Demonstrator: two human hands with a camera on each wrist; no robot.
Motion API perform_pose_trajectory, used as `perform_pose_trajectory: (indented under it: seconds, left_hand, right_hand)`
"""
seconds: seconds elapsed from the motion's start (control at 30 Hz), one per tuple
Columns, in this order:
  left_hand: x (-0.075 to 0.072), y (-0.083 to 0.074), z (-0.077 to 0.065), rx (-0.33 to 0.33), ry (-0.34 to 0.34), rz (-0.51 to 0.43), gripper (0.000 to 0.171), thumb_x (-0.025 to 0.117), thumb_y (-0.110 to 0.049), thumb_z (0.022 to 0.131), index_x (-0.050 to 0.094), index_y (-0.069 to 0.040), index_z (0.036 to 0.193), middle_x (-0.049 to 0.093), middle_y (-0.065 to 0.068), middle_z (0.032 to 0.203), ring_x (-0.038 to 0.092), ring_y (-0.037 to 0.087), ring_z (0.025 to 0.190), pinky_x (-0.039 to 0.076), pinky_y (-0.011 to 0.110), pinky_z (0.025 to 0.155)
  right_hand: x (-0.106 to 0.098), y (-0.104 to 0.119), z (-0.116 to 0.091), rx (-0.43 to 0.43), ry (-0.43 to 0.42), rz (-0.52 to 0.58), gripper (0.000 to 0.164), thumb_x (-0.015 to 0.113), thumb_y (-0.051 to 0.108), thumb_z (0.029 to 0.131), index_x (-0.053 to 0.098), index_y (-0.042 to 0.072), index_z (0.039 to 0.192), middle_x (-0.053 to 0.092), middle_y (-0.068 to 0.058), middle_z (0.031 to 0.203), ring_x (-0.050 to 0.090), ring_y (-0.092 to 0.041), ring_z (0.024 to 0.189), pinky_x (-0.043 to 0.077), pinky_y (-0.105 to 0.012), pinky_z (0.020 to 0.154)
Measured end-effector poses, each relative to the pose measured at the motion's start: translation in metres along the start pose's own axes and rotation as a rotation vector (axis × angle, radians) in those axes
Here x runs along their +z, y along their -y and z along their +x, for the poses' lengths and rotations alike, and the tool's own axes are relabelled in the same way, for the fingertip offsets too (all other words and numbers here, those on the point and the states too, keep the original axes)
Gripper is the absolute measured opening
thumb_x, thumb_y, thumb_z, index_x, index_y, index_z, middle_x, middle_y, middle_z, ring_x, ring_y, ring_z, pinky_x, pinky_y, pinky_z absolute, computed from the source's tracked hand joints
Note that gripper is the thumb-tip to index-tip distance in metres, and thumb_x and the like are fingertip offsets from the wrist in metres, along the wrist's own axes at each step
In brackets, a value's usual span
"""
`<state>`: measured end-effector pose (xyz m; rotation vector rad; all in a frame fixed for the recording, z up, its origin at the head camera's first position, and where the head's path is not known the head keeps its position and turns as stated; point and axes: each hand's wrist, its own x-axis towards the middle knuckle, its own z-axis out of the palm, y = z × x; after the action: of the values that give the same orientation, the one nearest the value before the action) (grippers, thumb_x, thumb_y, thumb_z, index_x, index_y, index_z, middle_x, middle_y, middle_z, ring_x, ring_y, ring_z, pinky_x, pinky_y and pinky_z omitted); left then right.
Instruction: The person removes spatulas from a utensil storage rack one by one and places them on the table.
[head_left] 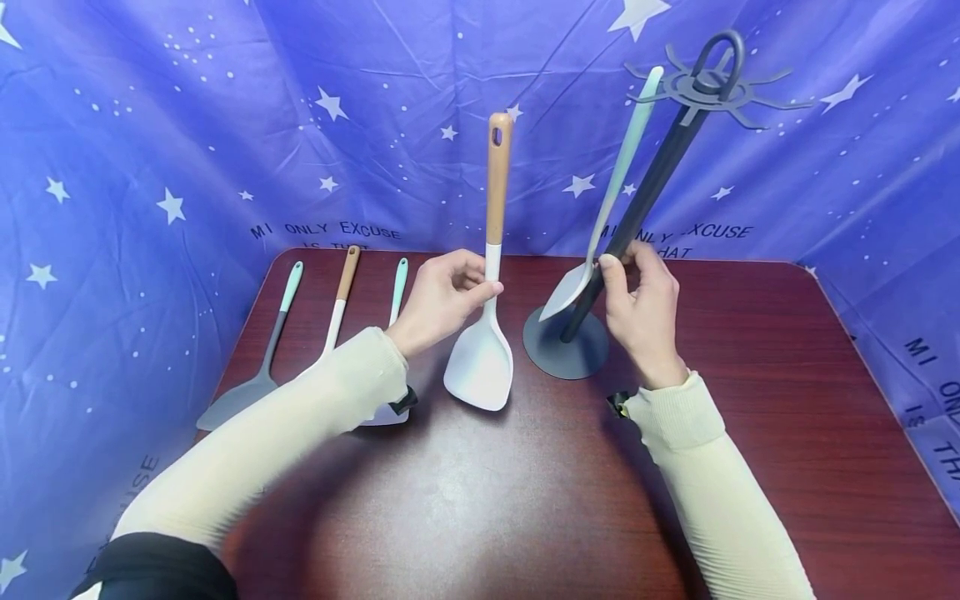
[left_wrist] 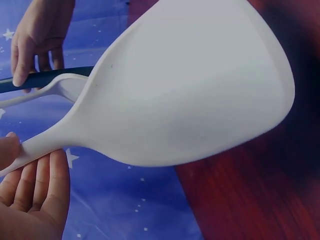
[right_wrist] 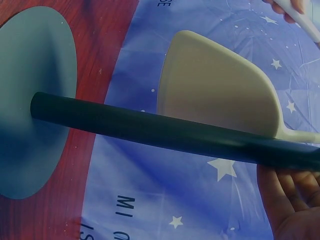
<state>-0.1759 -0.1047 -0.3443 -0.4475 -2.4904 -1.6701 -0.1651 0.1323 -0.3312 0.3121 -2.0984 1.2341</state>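
My left hand [head_left: 438, 300] pinches the white neck of a wooden-handled spatula [head_left: 480, 367], upright with its broad head down. In the left wrist view, the thumb and fingers grip that neck beside the wide white head [left_wrist: 200, 90]. My right hand [head_left: 647, 312] grips the dark pole [head_left: 663, 175] of a utensil stand, with the thumb in front. Several hooks ring the rack [head_left: 701, 87] at its top. A mint-handled spatula [head_left: 621, 162] hangs from the rack's left side, its pale head [right_wrist: 220, 80] beside the pole. The round base [head_left: 547, 354] sits on the table.
Left on the dark red table [head_left: 450, 500] lie a grey turner [head_left: 247, 396] with a mint handle, a wooden-handled white utensil [head_left: 339, 317] and another mint-handled one [head_left: 400, 283], the latter two partly behind my left arm. A starry blue curtain [head_left: 420, 75] surrounds the table.
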Motion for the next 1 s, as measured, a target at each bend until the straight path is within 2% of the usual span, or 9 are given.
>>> perform_pose_trajectory:
  seconds: [0.43,0.6,0.77,0.87,1.0]
  left_hand:
    - [-0.002,0.014,-0.008,-0.117,0.049,0.024,0.014,0.075,-0.011,0.083,0.065,-0.005,0.09,0.069,0.005,0.08,0.064,0.016,0.066,0.055,0.028,0.061]
    - [-0.002,0.023,-0.007,-0.162,0.048,0.012,0.014,0.075,-0.008,0.082,0.064,-0.002,0.088,0.07,0.009,0.079,0.067,0.025,0.066,0.057,0.03,0.06]
    - [-0.004,0.031,-0.007,-0.22,0.062,-0.003,0.014,0.074,-0.006,0.083,0.062,0.001,0.088,0.069,0.013,0.079,0.068,0.034,0.069,0.059,0.039,0.064]
    - [-0.006,0.033,-0.006,-0.267,0.081,0.01,0.014,0.073,-0.007,0.084,0.062,0.001,0.087,0.069,0.013,0.079,0.069,0.033,0.068,0.059,0.041,0.067]
    - [-0.008,0.035,-0.004,-0.347,0.122,0.022,0.015,0.073,-0.009,0.084,0.062,0.0,0.088,0.069,0.012,0.077,0.07,0.026,0.065,0.059,0.041,0.069]
  right_hand:
    - [0.0,0.0,0.0,0.0,-0.002,0.004,0.014,0.063,0.002,0.089,0.06,-0.011,0.093,0.058,-0.019,0.08,0.05,0.006,0.071,0.041,-0.009,0.067]
    - [0.0,0.002,0.0,-0.005,0.0,0.002,0.013,0.063,0.001,0.089,0.06,-0.011,0.093,0.057,-0.02,0.08,0.05,0.005,0.072,0.041,-0.009,0.067]
    - [0.0,0.001,0.0,0.002,-0.004,0.002,0.013,0.063,0.002,0.089,0.06,-0.01,0.093,0.058,-0.019,0.08,0.05,0.005,0.072,0.04,-0.009,0.067]
    - [0.0,0.002,0.0,0.002,0.001,0.005,0.014,0.063,0.002,0.089,0.06,-0.011,0.093,0.057,-0.019,0.08,0.049,0.004,0.071,0.04,-0.009,0.067]
    - [0.0,0.0,0.0,0.005,-0.003,0.006,0.014,0.064,0.002,0.089,0.061,-0.011,0.094,0.057,-0.018,0.08,0.049,0.005,0.071,0.041,-0.009,0.066]
